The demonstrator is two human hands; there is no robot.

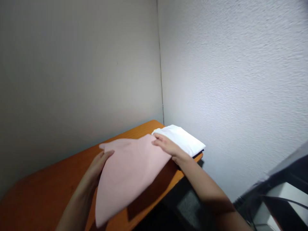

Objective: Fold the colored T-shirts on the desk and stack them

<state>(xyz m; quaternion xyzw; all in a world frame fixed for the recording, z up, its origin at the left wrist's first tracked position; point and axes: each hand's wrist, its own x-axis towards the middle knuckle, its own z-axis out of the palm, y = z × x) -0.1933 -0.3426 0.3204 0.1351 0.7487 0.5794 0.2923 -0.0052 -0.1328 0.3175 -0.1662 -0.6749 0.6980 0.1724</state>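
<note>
A pale pink folded cloth (pixel 131 171), perhaps a garment, is held up over the wooden table between my two hands. My left hand (pixel 99 162) grips its left edge, thumb on top and fingers hidden beneath. At the upper right edge, my right hand (pixel 165 144) pinches the cloth near the corner. The near end of the cloth hangs down toward the table's front edge. Just beyond my right hand lies a folded white cloth (pixel 184 139), with a dark layer showing under its near edge.
The orange-brown wooden table (pixel 69 179) runs along a grey wall (pixel 79 70) and ends near a textured white wall (pixel 235 80). Below the table's front edge it is dark. A white box-like object (pixel 286 199) with a dark cable stands at the lower right.
</note>
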